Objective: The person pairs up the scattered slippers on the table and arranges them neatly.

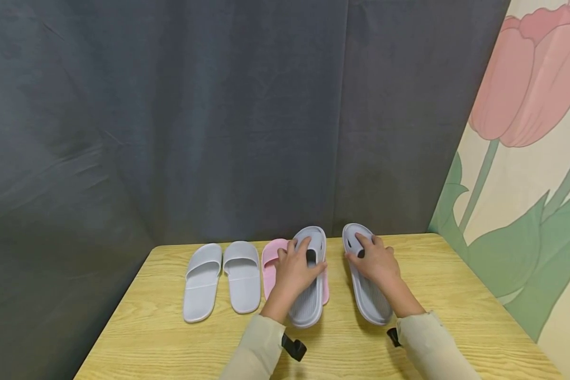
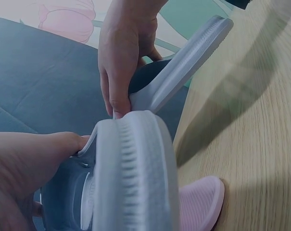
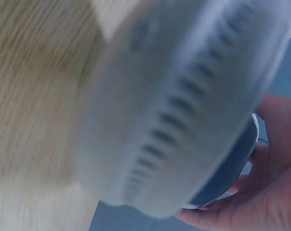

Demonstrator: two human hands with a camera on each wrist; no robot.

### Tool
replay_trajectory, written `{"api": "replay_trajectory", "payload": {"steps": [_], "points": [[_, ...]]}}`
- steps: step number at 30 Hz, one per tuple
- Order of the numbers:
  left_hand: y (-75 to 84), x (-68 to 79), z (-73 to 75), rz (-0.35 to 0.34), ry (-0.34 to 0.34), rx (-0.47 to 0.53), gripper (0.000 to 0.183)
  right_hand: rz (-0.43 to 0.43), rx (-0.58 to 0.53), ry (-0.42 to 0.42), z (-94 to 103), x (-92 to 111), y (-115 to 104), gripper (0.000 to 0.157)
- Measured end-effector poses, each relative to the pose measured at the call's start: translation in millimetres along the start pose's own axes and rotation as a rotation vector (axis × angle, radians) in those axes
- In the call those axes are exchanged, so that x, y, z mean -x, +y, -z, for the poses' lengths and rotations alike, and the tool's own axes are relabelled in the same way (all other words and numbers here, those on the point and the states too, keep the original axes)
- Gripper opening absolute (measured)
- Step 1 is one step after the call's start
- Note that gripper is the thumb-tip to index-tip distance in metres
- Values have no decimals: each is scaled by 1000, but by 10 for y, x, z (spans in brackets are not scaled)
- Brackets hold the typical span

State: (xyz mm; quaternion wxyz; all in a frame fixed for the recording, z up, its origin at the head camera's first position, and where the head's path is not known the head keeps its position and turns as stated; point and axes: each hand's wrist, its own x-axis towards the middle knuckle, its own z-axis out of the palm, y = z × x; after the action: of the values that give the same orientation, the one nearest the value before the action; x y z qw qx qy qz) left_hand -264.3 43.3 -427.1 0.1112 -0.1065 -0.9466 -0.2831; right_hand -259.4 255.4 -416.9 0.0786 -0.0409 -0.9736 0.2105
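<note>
My left hand point(image 1: 294, 270) grips a grey slipper point(image 1: 306, 312) by its strap, with the thumb on the right side. That slipper is held over pink slippers and covers much of them; one pink slipper point(image 1: 268, 264) shows at its left, and a pink edge point(image 1: 326, 290) at its right. Off to the right, my right hand point(image 1: 380, 262) holds the matching grey slipper point(image 1: 371, 301) by the strap, its toe leaning left. In the left wrist view this slipper point(image 2: 183, 62) is tilted and raised off the table, above its shadow. A ribbed sole edge point(image 3: 183, 106) fills the right wrist view.
Two paler grey slippers, one at far left point(image 1: 200, 295) and one beside it point(image 1: 244, 290), lie toes-back on the wooden table point(image 1: 147, 327). A dark curtain point(image 1: 247, 116) hangs behind the table. The right wall point(image 1: 527, 200) bears painted tulips.
</note>
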Motion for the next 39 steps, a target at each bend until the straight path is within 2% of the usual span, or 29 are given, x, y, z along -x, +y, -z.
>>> {"api": "replay_trajectory", "payload": {"steps": [26, 34, 39], "points": [[312, -136, -181, -37, -17, -24, 74, -5, -10, 4, 53, -41, 93, 68], [406, -162, -225, 7, -39, -25, 74, -10, -18, 13, 81, -15, 83, 68], [439, -169, -288, 8, -40, -16, 73, -19, -20, 10, 89, 4, 88, 67]]}}
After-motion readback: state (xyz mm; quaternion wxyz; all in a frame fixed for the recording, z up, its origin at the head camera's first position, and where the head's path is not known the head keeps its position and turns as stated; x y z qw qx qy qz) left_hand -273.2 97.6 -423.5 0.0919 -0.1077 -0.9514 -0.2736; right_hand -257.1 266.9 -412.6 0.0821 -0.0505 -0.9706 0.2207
